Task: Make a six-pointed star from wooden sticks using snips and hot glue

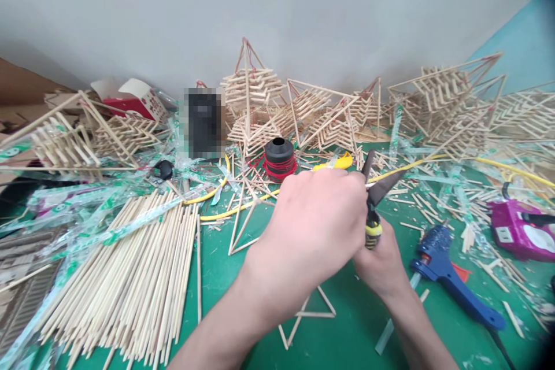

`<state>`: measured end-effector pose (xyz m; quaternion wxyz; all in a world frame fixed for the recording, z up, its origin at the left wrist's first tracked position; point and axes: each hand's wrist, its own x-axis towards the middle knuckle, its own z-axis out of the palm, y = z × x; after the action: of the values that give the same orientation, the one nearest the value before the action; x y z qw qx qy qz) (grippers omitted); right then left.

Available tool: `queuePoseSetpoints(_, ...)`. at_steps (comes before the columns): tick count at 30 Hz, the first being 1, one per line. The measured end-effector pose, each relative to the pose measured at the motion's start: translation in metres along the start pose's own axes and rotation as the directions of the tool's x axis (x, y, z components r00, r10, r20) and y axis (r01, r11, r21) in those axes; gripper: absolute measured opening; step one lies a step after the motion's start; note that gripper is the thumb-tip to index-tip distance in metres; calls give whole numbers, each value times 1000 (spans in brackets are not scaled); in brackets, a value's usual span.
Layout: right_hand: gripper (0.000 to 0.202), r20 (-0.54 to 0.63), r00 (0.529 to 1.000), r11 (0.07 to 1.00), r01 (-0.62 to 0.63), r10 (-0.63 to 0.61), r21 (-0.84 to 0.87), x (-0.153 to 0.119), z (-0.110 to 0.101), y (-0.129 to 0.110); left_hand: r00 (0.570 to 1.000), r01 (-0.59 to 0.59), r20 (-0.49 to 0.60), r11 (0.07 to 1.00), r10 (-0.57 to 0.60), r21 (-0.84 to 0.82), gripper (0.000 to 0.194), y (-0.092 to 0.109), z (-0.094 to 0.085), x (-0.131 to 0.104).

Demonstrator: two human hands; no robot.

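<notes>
My left hand (310, 219) is closed in a fist in the middle, back of the hand up; what its fingers hold is hidden. Just to its right, my right hand (381, 260) grips a pair of scissors (385, 185) with black and yellow handles. Their dark blades stand apart, pointing away from me, and a small pale tip shows between them beside my left fist. Beneath my arms, a frame of thin wooden sticks (314, 314) lies on the green tabletop (347, 341), partly covered by my left hand and forearm.
Left lies a pile of wooden sticks (130, 277). A blue glue gun (455, 277) lies right, near a purple device (520, 231). Behind are a black spool with red cord (280, 162), a yellow cable (511, 169), stick offcuts and several stick-built frames (251, 87) along the wall.
</notes>
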<state>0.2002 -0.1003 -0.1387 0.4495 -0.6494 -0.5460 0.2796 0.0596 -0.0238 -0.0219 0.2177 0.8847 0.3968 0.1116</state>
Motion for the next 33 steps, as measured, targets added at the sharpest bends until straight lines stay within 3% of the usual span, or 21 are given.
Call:
queuePoseSetpoints(2, 6, 3, 1000, 999, 19, -19, -26, 2, 1, -2, 998, 23, -64, 996, -29, -88, 28, -3, 0, 1)
queuePoseSetpoints(4, 3, 29, 999, 998, 36, -34, -48, 5, 1, -6, 984, 16, -170, 977, -53, -213, 43, -6, 0, 4)
queuePoseSetpoints(7, 8, 62, 996, 994, 66, -61, -84, 10, 0, -12, 966, -48, -257, 944, -41, -328, 34, -11, 1, 7)
queuePoseSetpoints(11, 21, 98, 995, 990, 43, -30, -136, 13, -2, -18, 955, -8, -273, 911, -115, -411, 27, -16, 4, 7)
queuePoseSetpoints(15, 41, 4, 999, 985, -45, 47, -168, 2, -1, -13, 936, 51, -284, 880, -207, -473, 52, -18, 5, 4)
queuePoseSetpoints(18, 49, -83, 996, 970, -46, 27, -240, -4, 2, -9, 934, 67, -271, 859, -233, -508, 62, -19, 4, 4)
queuePoseSetpoints(21, 52, 14, 1000, 962, -16, 21, -274, -1, 1, -6, 933, 68, -260, 830, -250, -554, 68, -23, 3, 6)
queuePoseSetpoints(25, 68, 160, 983, 988, -69, 91, -135, 10, -2, -4, 933, 48, -258, 798, -250, -601, 63, -30, 5, 10)
queuePoseSetpoints(30, 46, 239, 965, 991, -89, 109, -96, 13, -2, 0, 938, 30, -263, 809, -226, -587, 53, -31, 8, 13)
queuePoseSetpoints(33, 45, 230, 971, 994, -46, 67, -96, 14, -3, 2, 954, 22, -239, 841, -179, -541, 49, -34, 3, 11)
